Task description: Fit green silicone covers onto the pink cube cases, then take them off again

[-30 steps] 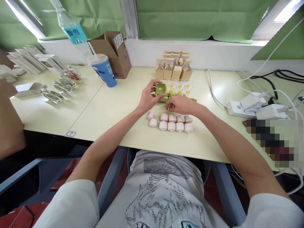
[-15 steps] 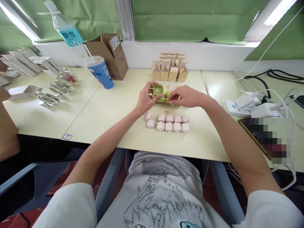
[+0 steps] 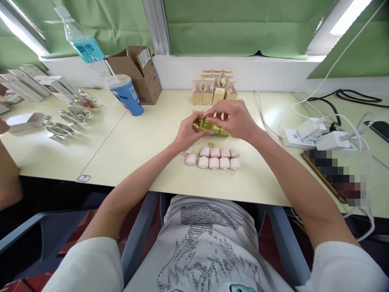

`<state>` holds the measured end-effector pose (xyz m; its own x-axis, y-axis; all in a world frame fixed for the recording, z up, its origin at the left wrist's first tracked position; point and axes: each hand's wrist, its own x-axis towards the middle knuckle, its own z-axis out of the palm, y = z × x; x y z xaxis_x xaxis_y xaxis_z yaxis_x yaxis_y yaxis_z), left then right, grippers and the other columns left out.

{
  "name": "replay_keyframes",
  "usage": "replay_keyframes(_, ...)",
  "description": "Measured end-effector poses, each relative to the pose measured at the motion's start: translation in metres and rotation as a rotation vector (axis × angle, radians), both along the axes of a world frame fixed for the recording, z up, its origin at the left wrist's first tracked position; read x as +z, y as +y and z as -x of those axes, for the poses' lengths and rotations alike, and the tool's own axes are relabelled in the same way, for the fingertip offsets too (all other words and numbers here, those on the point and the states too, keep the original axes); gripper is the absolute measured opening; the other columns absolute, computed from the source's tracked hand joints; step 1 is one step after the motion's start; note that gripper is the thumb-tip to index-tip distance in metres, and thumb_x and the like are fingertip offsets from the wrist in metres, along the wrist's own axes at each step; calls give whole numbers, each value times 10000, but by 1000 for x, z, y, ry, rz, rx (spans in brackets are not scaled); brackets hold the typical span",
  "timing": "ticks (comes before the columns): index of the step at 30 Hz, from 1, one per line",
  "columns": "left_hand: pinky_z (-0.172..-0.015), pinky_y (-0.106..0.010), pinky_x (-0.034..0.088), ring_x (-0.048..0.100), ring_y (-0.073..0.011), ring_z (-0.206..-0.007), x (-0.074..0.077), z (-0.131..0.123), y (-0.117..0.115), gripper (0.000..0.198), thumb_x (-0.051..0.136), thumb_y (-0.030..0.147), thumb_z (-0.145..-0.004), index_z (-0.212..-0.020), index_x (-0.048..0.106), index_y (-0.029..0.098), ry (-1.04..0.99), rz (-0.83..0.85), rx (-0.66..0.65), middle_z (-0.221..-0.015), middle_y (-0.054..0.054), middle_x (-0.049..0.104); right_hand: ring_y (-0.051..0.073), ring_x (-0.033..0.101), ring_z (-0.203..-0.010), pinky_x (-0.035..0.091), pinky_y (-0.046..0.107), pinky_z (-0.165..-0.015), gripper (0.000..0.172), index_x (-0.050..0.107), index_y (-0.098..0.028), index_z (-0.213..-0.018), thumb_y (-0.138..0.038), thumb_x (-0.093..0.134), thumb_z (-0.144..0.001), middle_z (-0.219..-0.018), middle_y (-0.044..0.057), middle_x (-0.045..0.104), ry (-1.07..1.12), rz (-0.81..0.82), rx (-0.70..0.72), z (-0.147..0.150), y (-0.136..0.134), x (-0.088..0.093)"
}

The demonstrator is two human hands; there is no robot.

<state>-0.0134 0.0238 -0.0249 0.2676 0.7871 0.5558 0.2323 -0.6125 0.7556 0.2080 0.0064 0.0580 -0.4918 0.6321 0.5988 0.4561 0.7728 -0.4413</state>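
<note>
My left hand [image 3: 189, 132] grips a small square green case [image 3: 207, 124], its hollow inside facing up, between thumb and fingers. Over that case, my right hand [image 3: 234, 117] has thumb and fingers pinched together; whatever is between them is too small or hidden to make out. Other green cases [image 3: 224, 132] lie on the table just under my hands, partly covered. Closer to me, rounded pale pink cases [image 3: 214, 163] sit in two rows. A small yellowish ring-shaped piece [image 3: 211, 144] lies between the pink cases and my hands.
Open small cartons [image 3: 208, 91] stand behind my hands. On the left are a blue cup [image 3: 129, 97], a bottle [image 3: 88, 48], a cardboard box [image 3: 146, 79] and glass-like round items [image 3: 60, 129]. A power strip [image 3: 293, 138] with chargers and cables lies right. Another person's arm [image 3: 9, 170] shows far left.
My right hand has moved left and up, from beside the green case to over it. The case has dropped slightly and tilted in my left hand. The view has shifted slightly.
</note>
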Motion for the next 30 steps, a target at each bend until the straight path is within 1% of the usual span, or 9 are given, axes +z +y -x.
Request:
replay_keyframes(2, -673, -260, 512, 612, -147, -799, 1, -1, -2, 713, 993, 721, -787, -1215, 748, 205, -11, -5, -25, -964, -28, 753, 192, 658, -727, 480, 369, -711, 92, 862, -239, -987, -219, 775, -1008, -903, 45, 831, -79, -50, -39, 2, 1, -4)
replay_keyframes(5, -678, -258, 514, 641, -152, -827, 2, -1, -4, 740, 1007, 736, -765, -1203, 752, 197, -18, -15, -31, -993, -43, 773, 180, 620, -688, 414, 355, -691, 129, 841, -221, -951, -159, 730, -976, -871, 33, 829, -180, -60, -111, 4, -1, -6)
replay_keyframes(8, -705, -268, 537, 665, -157, -845, 2, -1, -4, 758, 1008, 751, -752, -1203, 752, 198, -6, -21, -17, -1024, -51, 794, 180, 603, -682, 376, 343, -673, 155, 835, -208, -935, -150, 692, -954, -837, 32, 811, -244, -68, -160, 7, -2, -10)
replay_keyframes(16, -697, -270, 547, 628, -134, -762, 0, -1, -1, 736, 1064, 667, -680, -1155, 782, 181, -24, -32, 29, -910, -3, 753, 190, 565, -720, 241, 355, -623, 253, 833, -186, -965, -134, 585, -976, -873, 64, 789, -401, -225, -221, 13, -5, -16)
replay_keyframes(18, -690, -267, 546, 622, -129, -749, 1, -1, -2, 743, 1082, 658, -646, -1133, 794, 176, -39, -20, 32, -892, 2, 749, 186, 543, -714, 235, 353, -621, 264, 839, -183, -993, -139, 579, -988, -876, 64, 779, -418, -230, -211, 12, -5, -16)
replay_keyframes(21, -669, -261, 539, 608, -122, -726, 1, -1, -1, 793, 1126, 652, -545, -1094, 821, 169, -81, 16, 26, -860, 4, 752, 181, 505, -699, 235, 356, -623, 284, 853, -186, -983, -150, 572, -1009, -866, 61, 760, -431, -210, -183, 11, -4, -16)
replay_keyframes(24, -675, -262, 564, 658, -138, -761, 1, 1, 2, 838, 1148, 676, -454, -1046, 845, 167, -175, 117, -58, -894, -30, 793, 183, 511, -699, 262, 358, -629, 277, 881, -195, -964, -176, 609, -1012, -828, 55, 746, -391, -158, -153, 8, -1, -15)
replay_keyframes(27, -588, -255, 542, 655, -133, -693, 2, 2, 6, 813, 1095, 797, -479, -927, 841, 168, -255, 225, -175, -871, -55, 802, 180, 571, -715, 346, 350, -663, 243, 907, -208, -998, -207, 664, -1006, -820, 43, 774, -281, -65, -63, 6, -1, -12)
replay_keyframes(30, -495, -244, 481, 589, -105, -583, 5, 3, 6, 812, 1003, 910, -565, -829, 825, 163, -287, 251, -225, -762, -52, 750, 166, 567, -680, 391, 346, -684, 231, 903, -224, -950, -214, 678, -1001, -798, 27, 796, -183, 4, 4, 7, -4, -10)
